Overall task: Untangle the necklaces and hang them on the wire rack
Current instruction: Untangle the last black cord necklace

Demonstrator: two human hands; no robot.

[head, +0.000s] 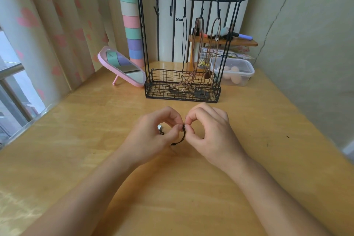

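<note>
Both hands (153, 136) (212, 136) pinch a black cord (182, 139), fingers curled.

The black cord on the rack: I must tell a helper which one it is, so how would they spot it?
Find the black wire rack at the table's far edge. The black cord hangs from the middle hook. It is thin and black; the two cords to its right are brown.
</note>
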